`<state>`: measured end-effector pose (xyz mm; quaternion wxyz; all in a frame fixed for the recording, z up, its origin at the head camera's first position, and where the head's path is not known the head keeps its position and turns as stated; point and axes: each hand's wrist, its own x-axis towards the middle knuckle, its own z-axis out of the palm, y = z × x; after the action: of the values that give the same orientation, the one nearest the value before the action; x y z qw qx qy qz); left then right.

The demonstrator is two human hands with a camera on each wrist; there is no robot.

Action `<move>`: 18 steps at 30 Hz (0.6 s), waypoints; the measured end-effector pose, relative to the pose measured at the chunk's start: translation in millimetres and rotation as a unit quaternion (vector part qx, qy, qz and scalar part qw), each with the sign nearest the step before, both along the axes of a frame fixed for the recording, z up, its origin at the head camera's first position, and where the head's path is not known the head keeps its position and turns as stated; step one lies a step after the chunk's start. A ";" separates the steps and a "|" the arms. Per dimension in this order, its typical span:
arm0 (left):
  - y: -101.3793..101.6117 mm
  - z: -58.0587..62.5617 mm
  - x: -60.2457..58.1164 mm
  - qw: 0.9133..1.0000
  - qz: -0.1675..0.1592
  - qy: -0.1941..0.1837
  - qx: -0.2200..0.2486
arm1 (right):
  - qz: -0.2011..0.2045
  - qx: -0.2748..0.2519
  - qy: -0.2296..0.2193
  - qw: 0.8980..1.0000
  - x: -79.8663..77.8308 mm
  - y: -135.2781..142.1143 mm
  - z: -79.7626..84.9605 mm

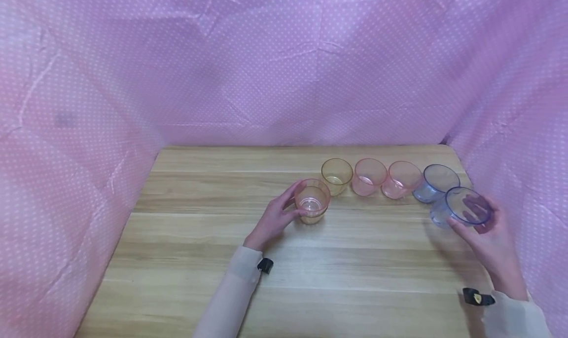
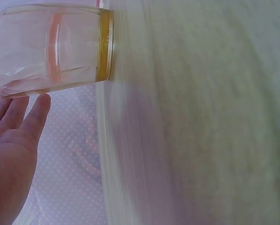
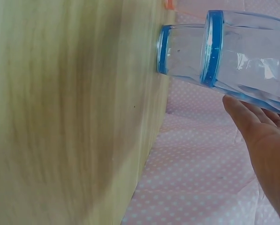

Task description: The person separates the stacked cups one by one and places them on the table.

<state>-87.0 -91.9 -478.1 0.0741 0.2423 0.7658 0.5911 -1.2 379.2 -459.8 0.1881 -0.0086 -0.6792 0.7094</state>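
Note:
My left hand (image 1: 278, 215) holds a clear pink cup (image 1: 312, 186) nested inside a yellow one (image 1: 313, 220), thumb on the near side and fingers round the far side. In the left wrist view the yellow base (image 2: 104, 44) stands on the tabletop, with the pink cup's base ring showing higher up inside. At the right, my right hand (image 1: 496, 244) grips a clear blue cup (image 1: 443, 212) by its side. The right wrist view shows this cup's thick blue base (image 3: 212, 49) raised off the wood. Just behind it stands another blue cup (image 1: 429, 192).
Along the back of the wooden table (image 1: 213, 180) runs a row of cups: a yellow cup (image 1: 336, 182), a pink cup (image 1: 369, 185), a second pink cup (image 1: 397, 187) and the standing blue one. Pink dotted cloth (image 1: 284, 81) hangs behind and at both sides.

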 end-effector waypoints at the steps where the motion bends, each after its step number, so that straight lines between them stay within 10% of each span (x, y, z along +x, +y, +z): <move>1: 0.0 -0.1 -0.1 1.000 -0.001 0.001 0.001 | 0.001 0.003 -0.004 1.000 0.2 0.7 -0.3; 18: -0.1 0.2 0.6 1.000 -0.002 0.013 0.001 | 0.035 0.045 -0.063 0.996 0.4 11.5 -11.3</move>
<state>-86.4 -92.1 -477.8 0.0655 0.2519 0.7657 0.5882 -0.9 390.7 -471.1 0.1203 -0.0210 -0.7205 0.6826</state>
